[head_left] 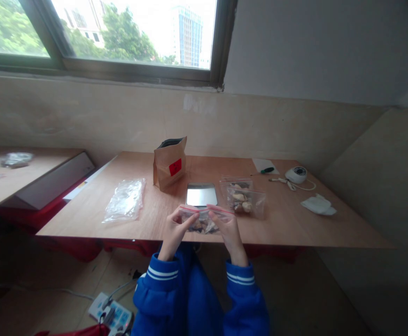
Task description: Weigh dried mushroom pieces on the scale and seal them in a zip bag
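Both sleeves (176, 284) rise; my left hand (174, 231) and right hand (229, 229) pinch the zip bag (204, 220) at the table's (295, 228) near edge; fingers pressed on its seal.

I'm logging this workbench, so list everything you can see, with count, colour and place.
held zip bag: 1, clear with red seal, brownish pieces inside, at the table's near edge
filled zip bags: 2, clear, right of the scale
scale: 1, silver top, centre of the table
paper pouch: 1, brown with red label, open, behind the scale
empty bags: a clear pile, count unclear, left on the table
white device: 1, with cable, far right
white cloth: 1, right side
table: 1, light wood
power strip: 1, white, on the floor
left hand: pinching the bag's seal
right hand: pinching the bag's seal
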The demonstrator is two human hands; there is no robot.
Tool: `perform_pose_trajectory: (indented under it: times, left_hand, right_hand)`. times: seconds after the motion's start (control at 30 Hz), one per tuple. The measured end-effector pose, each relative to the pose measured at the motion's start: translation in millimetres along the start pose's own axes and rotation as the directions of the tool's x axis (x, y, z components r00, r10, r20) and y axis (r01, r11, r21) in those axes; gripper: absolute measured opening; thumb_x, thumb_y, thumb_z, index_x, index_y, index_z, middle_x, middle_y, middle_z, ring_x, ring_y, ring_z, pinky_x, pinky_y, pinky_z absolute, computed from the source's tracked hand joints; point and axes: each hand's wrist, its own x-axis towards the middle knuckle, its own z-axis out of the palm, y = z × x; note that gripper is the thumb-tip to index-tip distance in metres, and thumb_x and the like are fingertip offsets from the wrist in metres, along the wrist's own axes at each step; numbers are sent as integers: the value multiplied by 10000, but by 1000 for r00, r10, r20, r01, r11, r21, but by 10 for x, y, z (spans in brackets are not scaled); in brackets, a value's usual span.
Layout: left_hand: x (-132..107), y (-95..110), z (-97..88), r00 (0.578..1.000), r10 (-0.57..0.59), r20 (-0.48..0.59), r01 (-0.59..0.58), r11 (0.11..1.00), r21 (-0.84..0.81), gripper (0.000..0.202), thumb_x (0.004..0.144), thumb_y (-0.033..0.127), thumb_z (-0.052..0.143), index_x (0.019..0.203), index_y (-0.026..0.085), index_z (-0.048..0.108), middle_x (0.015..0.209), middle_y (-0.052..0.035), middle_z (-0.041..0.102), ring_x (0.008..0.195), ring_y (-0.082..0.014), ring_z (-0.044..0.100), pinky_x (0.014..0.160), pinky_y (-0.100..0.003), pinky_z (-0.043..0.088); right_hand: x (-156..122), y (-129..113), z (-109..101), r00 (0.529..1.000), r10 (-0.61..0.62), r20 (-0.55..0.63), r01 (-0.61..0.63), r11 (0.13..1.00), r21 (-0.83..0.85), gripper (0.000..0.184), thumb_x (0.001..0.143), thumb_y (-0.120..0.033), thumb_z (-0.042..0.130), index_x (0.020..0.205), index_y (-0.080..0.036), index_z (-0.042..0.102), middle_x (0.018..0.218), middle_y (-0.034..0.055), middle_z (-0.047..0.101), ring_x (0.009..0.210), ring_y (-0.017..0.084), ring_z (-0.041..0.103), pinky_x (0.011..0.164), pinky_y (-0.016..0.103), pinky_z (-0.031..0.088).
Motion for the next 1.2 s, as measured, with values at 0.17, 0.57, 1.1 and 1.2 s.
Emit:
perform_pose_trajectory:
  times: [0.17,0.57,1.1,1.2]
  left_hand:
    - [13,-3,-14,1000,-15,3,15,1000,-6,263,694,357,765,848,151,713,765,-42,724,721,-180,667,668,-282,539]
    - [-12,6,11,992,114,-53,-108,990,95,173,740,329,734,792,164,743,739,-37,718,695,-159,658,626,-239,520]
    - [-83,45,61,982,-80,171,84,996,-15,347,734,359,735,993,134,690,827,-62,735,710,-175,681,644,-267,547]
    - [-85,28,100,993,-59,104,59,998,3,316,731,353,738,951,131,692,865,-67,739,787,-186,688,710,-272,549]
  right_hand:
    - [9,22,13,999,15,-45,-15,1000,-4,272,676,-398,779,828,-173,752,804,51,763,759,228,715,701,343,588]
    - [-32,21,12,986,-148,-79,135,980,-146,166,741,-343,730,768,-179,730,733,21,711,688,187,665,665,302,540]
    - [-95,1,20,994,79,80,-80,997,16,321,740,-402,732,953,-163,715,820,44,731,630,179,663,526,275,548]
    - [-82,21,25,999,45,23,-45,999,1,272,718,-377,751,882,-164,713,787,32,724,598,163,650,512,258,538]
